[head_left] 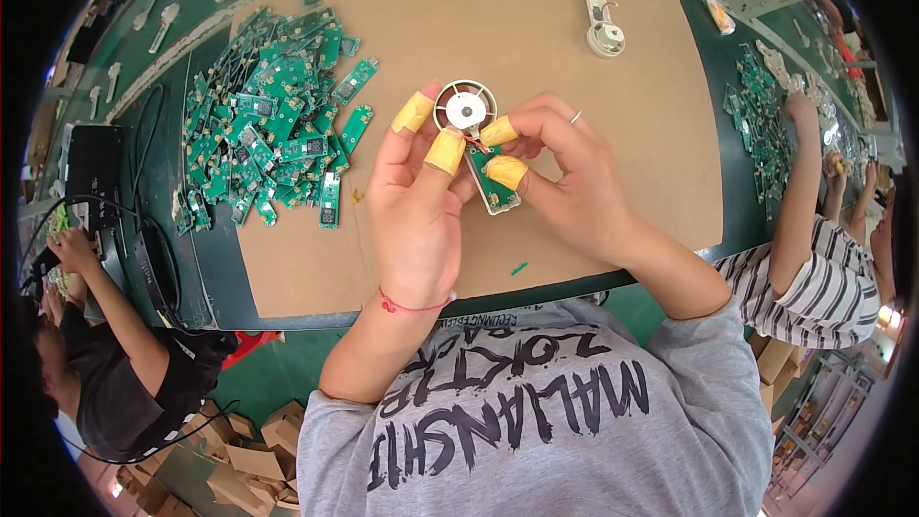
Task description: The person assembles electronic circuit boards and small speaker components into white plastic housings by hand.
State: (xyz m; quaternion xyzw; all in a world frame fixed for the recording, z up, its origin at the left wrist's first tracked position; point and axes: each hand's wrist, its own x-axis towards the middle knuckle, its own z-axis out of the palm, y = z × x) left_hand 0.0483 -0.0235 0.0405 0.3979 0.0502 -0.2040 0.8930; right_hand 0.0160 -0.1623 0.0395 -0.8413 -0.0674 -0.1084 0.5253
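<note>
Over the brown sheet I hold a half-shell of a small handheld fan [466, 109], with its round white ring at the top. A green circuit board [493, 182] lies in its handle, and thin red wires [476, 143] run between ring and board. My left hand [414, 201] is closed on the fan's left side, its thumb beside the wires. My right hand [574, 168] is closed at the other side, index finger by the wires and thumb on the board's edge. Yellow tape wraps several of my fingertips. Whether my right fingers pinch a wire is hidden.
A big heap of green circuit boards [273, 124] covers the sheet's left side. Another fan half-shell [603, 24] lies far right. A green scrap [519, 269] sits near the front edge. Co-workers sit left and right; more boards [761, 124] are piled by the right one.
</note>
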